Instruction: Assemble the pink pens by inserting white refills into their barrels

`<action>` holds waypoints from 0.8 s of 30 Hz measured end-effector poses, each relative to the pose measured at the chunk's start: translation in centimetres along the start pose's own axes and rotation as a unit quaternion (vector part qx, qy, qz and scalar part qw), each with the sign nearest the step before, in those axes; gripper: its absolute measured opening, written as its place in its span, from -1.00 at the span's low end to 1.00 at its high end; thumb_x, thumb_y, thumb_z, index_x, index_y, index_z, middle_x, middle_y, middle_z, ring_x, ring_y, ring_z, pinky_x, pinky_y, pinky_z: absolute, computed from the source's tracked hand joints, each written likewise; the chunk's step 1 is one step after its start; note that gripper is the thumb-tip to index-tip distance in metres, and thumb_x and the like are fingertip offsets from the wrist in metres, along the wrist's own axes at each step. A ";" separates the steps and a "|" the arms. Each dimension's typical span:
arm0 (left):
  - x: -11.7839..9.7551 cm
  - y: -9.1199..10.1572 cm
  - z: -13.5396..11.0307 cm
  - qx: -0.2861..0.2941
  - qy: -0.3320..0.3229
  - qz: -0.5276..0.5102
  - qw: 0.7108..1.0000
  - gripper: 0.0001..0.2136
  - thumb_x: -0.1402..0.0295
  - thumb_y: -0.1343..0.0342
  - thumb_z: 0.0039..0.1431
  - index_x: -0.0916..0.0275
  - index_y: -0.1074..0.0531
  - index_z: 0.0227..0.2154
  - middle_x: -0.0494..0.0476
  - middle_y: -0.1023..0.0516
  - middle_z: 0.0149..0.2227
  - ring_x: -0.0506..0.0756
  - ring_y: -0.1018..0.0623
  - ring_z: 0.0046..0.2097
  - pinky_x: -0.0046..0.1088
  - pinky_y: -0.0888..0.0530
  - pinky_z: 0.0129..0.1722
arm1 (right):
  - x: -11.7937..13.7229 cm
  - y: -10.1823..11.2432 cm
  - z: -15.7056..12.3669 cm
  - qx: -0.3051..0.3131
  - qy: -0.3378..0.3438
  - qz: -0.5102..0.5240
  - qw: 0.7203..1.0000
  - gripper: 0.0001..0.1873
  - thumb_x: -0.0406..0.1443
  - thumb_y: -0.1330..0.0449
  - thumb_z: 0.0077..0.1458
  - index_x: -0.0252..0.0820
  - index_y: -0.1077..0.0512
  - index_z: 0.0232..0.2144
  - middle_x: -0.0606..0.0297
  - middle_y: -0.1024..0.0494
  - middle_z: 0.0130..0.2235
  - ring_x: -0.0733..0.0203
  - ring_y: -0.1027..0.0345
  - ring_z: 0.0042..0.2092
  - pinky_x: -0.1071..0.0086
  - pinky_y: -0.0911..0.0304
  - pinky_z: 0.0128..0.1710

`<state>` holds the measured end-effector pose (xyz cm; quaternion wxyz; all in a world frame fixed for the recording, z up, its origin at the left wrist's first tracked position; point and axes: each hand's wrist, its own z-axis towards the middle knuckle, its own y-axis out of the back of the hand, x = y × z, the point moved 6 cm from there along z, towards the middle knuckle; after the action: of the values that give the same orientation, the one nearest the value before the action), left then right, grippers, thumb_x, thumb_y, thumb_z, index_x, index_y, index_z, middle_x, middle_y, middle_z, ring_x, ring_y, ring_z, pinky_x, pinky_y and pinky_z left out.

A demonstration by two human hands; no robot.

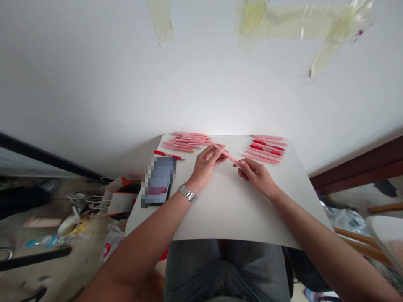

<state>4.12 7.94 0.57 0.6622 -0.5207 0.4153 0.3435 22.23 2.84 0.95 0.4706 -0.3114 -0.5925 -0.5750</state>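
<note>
A pink pen (231,158) is held slantwise above the middle of the white table (233,209). My left hand (208,161) pinches its upper left end, and a metal watch sits on that wrist. Closed round the lower right end is my right hand (254,173). Beyond my left hand lies a loose group of several pink pens (185,141). A second row of pink pens (262,157) rests at the back right, with red pens (267,147) among them. Another red pen (168,155) lies alone at the left.
A phone (160,180), partly blurred out, lies at the table's left edge. Behind the table rises a white wall (201,84) with yellowed tape on it. Bags (118,199) and a bottle (47,241) are on the floor at left. A stool (387,235) stands at right.
</note>
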 end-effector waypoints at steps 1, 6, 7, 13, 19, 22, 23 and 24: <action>0.0 0.0 0.0 0.001 0.000 0.001 1.000 -0.69 0.11 -0.37 0.21 0.21 -0.62 -0.12 0.19 -0.65 -0.12 0.13 -0.64 -0.03 -0.34 -0.59 -0.03 | 0.0 0.0 0.0 -0.001 0.001 -0.002 1.000 -0.49 0.10 -0.01 0.43 -0.14 -0.52 -0.20 0.32 -0.50 -0.41 0.28 -0.28 -0.45 0.35 -0.21 -0.40; 0.0 0.0 0.0 0.000 0.000 0.008 1.000 -0.69 0.09 -0.36 0.21 0.20 -0.63 -0.14 0.21 -0.65 -0.05 0.13 -0.64 -0.02 -0.33 -0.59 -0.02 | 0.0 0.0 0.1 -0.014 0.000 -0.005 1.000 -0.51 0.12 -0.07 0.39 -0.15 -0.49 -0.21 0.34 -0.48 -0.43 0.29 -0.28 -0.46 0.36 -0.21 -0.42; 0.0 0.0 0.0 0.001 0.001 0.009 1.000 -0.69 0.08 -0.36 0.21 0.20 -0.63 -0.15 0.21 -0.65 -0.05 0.13 -0.64 -0.02 -0.33 -0.59 -0.01 | 0.0 0.0 0.1 -0.017 -0.001 -0.001 1.000 -0.51 0.13 -0.08 0.38 -0.15 -0.49 -0.21 0.34 -0.48 -0.43 0.29 -0.29 -0.47 0.36 -0.21 -0.43; -0.2 0.0 -0.1 0.004 -0.003 0.024 1.000 -0.69 0.05 -0.35 0.21 0.22 -0.63 -0.26 0.22 -0.63 0.02 0.13 -0.64 -0.01 -0.33 -0.59 0.01 | -0.4 -0.1 0.2 -0.024 0.003 0.018 1.000 -0.52 0.15 -0.14 0.33 -0.13 -0.44 -0.19 0.35 -0.45 -0.44 0.28 -0.29 -0.48 0.36 -0.21 -0.45; -0.2 -0.1 -0.1 0.012 -0.004 0.027 1.000 -0.71 0.07 -0.32 0.24 0.23 -0.64 -0.27 0.22 -0.62 -0.01 0.11 -0.62 -0.02 -0.34 -0.59 0.00 | -0.7 0.1 0.3 -0.042 0.010 0.016 0.999 -0.59 0.09 -0.22 0.31 -0.11 -0.40 -0.20 0.34 -0.45 -0.35 0.31 -0.26 -0.47 0.36 -0.16 -0.47; -0.3 -0.1 -0.1 0.014 -0.005 0.026 1.000 -0.71 0.07 -0.32 0.25 0.23 -0.64 -0.28 0.22 -0.61 0.00 0.11 -0.62 -0.02 -0.34 -0.60 -0.01 | -0.8 0.1 0.3 -0.043 0.014 0.015 0.999 -0.59 0.09 -0.23 0.29 -0.11 -0.39 -0.19 0.33 -0.46 -0.32 0.32 -0.25 -0.46 0.36 -0.16 -0.47; -0.3 -0.1 -0.1 0.014 -0.005 0.026 1.000 -0.71 0.07 -0.32 0.25 0.24 -0.63 -0.28 0.23 -0.61 0.01 0.11 -0.62 -0.02 -0.35 -0.60 -0.01 | -0.8 0.0 0.3 -0.043 0.014 0.016 0.999 -0.58 0.10 -0.23 0.29 -0.11 -0.38 -0.19 0.33 -0.46 -0.32 0.32 -0.25 -0.46 0.36 -0.16 -0.47; -0.3 -0.1 -0.1 0.014 -0.006 0.026 1.000 -0.71 0.07 -0.32 0.24 0.24 -0.63 -0.28 0.23 -0.60 0.02 0.10 -0.62 -0.03 -0.35 -0.60 -0.01 | -0.8 0.0 0.3 -0.043 0.012 0.015 0.999 -0.58 0.10 -0.23 0.29 -0.11 -0.38 -0.19 0.33 -0.46 -0.32 0.32 -0.25 -0.46 0.36 -0.16 -0.47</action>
<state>4.09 7.79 0.90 0.6626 -0.4982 0.4298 0.3579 22.49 3.30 0.28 0.4729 -0.3332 -0.5566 -0.5963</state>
